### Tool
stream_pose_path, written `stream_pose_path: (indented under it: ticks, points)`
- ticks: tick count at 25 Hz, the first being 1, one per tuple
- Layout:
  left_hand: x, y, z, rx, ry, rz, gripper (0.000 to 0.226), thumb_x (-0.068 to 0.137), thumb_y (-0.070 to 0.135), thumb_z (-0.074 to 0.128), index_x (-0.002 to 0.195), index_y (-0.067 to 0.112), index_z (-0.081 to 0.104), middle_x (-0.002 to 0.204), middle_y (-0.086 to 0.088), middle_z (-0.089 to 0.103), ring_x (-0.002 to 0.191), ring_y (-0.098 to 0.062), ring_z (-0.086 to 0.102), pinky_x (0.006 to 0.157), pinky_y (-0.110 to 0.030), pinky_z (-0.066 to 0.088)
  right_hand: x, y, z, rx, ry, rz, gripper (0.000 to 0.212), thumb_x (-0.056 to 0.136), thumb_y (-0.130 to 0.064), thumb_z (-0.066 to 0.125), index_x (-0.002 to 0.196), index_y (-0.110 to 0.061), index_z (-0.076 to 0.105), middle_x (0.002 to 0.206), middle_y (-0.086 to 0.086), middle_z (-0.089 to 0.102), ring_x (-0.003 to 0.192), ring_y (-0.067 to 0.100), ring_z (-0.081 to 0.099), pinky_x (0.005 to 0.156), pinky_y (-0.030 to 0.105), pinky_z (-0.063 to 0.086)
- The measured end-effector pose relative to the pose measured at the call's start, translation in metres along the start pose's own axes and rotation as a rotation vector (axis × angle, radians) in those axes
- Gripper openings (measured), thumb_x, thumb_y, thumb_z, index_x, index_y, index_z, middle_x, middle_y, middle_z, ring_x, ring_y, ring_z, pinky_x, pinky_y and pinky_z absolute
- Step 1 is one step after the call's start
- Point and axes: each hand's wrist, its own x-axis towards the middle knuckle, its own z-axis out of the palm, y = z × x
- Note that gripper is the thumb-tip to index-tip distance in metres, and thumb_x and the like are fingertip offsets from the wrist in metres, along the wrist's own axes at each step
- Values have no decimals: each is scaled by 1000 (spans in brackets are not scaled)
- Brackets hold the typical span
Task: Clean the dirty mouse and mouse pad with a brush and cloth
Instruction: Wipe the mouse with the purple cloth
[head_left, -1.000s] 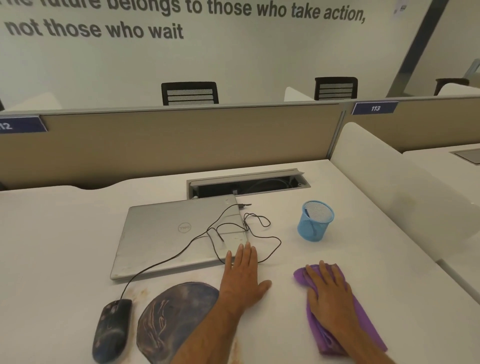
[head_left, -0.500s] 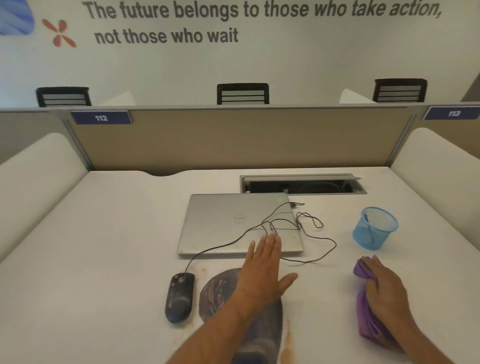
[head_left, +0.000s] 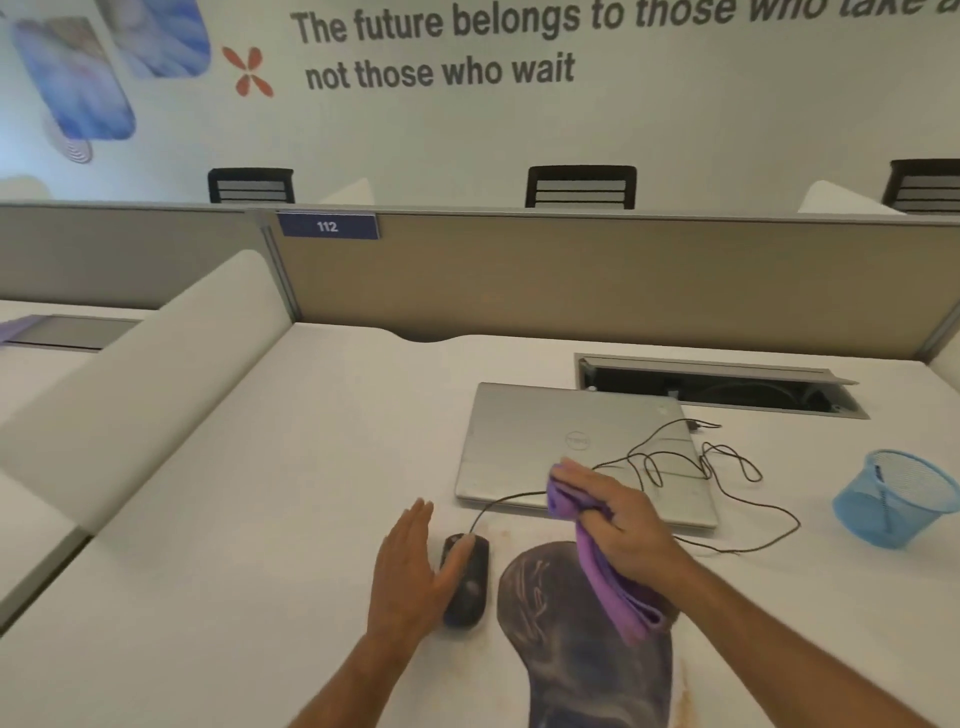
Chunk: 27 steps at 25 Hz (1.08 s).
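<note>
A dirty black wired mouse (head_left: 467, 582) lies on the white desk, left of a dark, stained mouse pad (head_left: 576, 660). My left hand (head_left: 410, 571) is open, fingers apart, its thumb reaching over the mouse's left side. My right hand (head_left: 618, 525) grips a bunched purple cloth (head_left: 608, 577), held in the air above the pad's upper part and the laptop's front edge. A brush handle seems to stand in the blue mesh cup (head_left: 898, 499), but it is too small to tell for sure.
A shut silver laptop (head_left: 530, 441) lies behind the mouse, with the mouse's thin cable (head_left: 727, 467) looped over it. An open cable tray (head_left: 717, 387) sits by the tan partition. Brown smears mark the desk (head_left: 260, 519) around the pad.
My right hand lifted the cloth from the desk's right side and carried it left over the pad. My left hand shifted from the pad to the mouse. The view swung left.
</note>
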Motion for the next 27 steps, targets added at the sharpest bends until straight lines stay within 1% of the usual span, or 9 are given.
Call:
stream_pose_path:
  ticks: [4,8,12,15,18,21,23,25,27]
  points:
    - [-22,-16,6,-42,36,-11,110,63,100,41,142,25,46,159,4,35,151,-16,20,123,-43,21,29,-18,45,-105,-216,-135,52,86,-4,55,125,-38,59,139,-21,47,124,-14,40,109,17,34]
    - [-28,-27,16,40,108,73,89,56,99,56,110,28,50,143,1,48,150,-24,22,120,-54,24,47,-22,68,-338,-419,-257,49,86,-10,52,128,-35,58,146,-12,44,131,1,38,111,18,26]
    - [-27,-34,22,98,172,150,77,61,96,56,94,27,50,119,3,58,139,-31,41,113,-59,34,50,-20,79,-451,-536,-323,47,89,-13,48,130,-37,55,147,-11,42,133,6,36,110,18,22]
    - [-26,-33,24,110,206,153,73,64,94,53,88,26,51,106,5,61,130,-31,52,109,-59,40,48,-12,89,-544,-630,-428,48,88,-16,45,131,-35,52,148,-8,42,135,13,35,114,30,27]
    - [-27,-31,25,144,206,148,71,63,91,58,84,23,52,94,6,59,120,-30,59,104,-59,44,53,-2,94,-585,-640,-456,47,87,-14,44,130,-31,54,145,-6,46,134,16,37,114,34,29]
    - [-27,-31,24,156,219,167,70,60,88,63,80,23,46,87,6,52,101,-27,61,98,-60,48,65,-1,97,-532,-567,-415,39,81,-8,45,113,-22,63,120,-2,63,112,20,52,101,39,42]
    - [-28,-30,23,144,255,185,69,59,86,66,81,26,39,83,10,43,86,-21,56,93,-57,50,69,-6,98,-544,-546,-409,33,82,-7,44,105,-22,63,110,-4,65,103,17,52,95,38,43]
    - [-29,-27,21,131,287,198,68,59,84,68,82,28,36,80,12,39,78,-16,49,91,-55,51,61,-9,101,-555,-547,-457,35,85,-10,43,111,-22,62,118,-4,63,110,18,50,101,37,40]
    - [-29,-26,21,134,305,205,66,59,83,68,82,29,36,78,13,38,75,-14,48,92,-54,51,47,-7,102,-579,-578,-533,43,86,-13,40,123,-25,58,134,-5,56,126,17,43,113,33,30]
